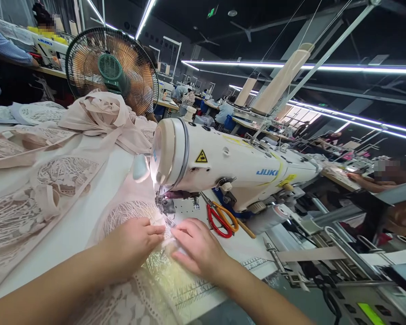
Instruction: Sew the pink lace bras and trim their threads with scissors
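Note:
A pale pink piece of lace fabric (130,212) lies under the presser foot (167,207) of a white sewing machine (219,162), lit by the machine's lamp. My left hand (135,243) is closed on the lace just left of the foot, its fingertips pressed together at the edge. Right of the foot, my right hand (198,248) has its fingers bent and closed on the same edge, its thumb lower down. Between the hands the fabric runs down toward me, over a clear, yellowish sheet (169,271). What lies beneath the fingertips is hidden.
More lace pieces (64,176) cover the table's left side, with a heap (98,110) behind. Red- and orange-handled scissors (223,221) lie beside the machine. A printed ruler scale (199,291) marks the front edge. A large fan (111,72) stands behind. Other people work nearby.

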{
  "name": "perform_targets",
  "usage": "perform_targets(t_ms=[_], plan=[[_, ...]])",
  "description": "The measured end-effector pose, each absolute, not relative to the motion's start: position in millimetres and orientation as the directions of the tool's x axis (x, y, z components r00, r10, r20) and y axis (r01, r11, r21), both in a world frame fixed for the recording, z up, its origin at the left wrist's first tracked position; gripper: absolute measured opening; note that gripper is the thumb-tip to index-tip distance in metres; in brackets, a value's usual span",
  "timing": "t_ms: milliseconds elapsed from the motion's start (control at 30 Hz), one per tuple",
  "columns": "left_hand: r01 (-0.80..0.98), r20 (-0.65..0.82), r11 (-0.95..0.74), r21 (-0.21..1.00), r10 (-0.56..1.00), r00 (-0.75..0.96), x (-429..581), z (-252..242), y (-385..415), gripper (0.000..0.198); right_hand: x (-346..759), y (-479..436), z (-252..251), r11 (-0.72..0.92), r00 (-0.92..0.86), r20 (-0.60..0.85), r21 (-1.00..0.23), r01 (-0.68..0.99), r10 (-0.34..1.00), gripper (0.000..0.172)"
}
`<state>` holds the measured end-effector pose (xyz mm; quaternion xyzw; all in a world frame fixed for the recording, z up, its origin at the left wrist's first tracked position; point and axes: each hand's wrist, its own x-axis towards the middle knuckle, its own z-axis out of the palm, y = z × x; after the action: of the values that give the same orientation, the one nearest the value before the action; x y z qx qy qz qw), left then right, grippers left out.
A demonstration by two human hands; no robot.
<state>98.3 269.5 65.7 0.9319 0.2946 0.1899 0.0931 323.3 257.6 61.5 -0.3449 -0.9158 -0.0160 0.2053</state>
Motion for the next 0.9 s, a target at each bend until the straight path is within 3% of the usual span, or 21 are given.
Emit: perform_targets(t_ms=[100, 400, 700, 900], plan=[[0.494, 0.256, -0.813, 0.308, 0.571, 0.780, 94, 64, 276, 0.033, 316, 267, 61, 0.765, -0.676, 0.423, -0.065, 0.641, 0.603, 0.014], [0.423, 0.302, -0.860, 0.287, 0.500, 0.812, 88, 61, 279, 0.037, 322, 262, 52, 0.842, -0.749, 0.520, 0.098, 0.530, 0.410, 0.022], [0.376, 0.397, -0.881, 0.287, 0.467, 0.791, 97, 65, 268, 0.014, 309, 265, 58, 0.838, -0.802, 0.451, 0.185, 0.513, 0.391, 0.026], [0.442, 0.361, -0.875, 0.196, 0.484, 0.797, 93, 61, 277, 0.020, 297, 278, 60, 0.828, -0.811, 0.463, 0.244, 0.504, 0.357, 0.024]])
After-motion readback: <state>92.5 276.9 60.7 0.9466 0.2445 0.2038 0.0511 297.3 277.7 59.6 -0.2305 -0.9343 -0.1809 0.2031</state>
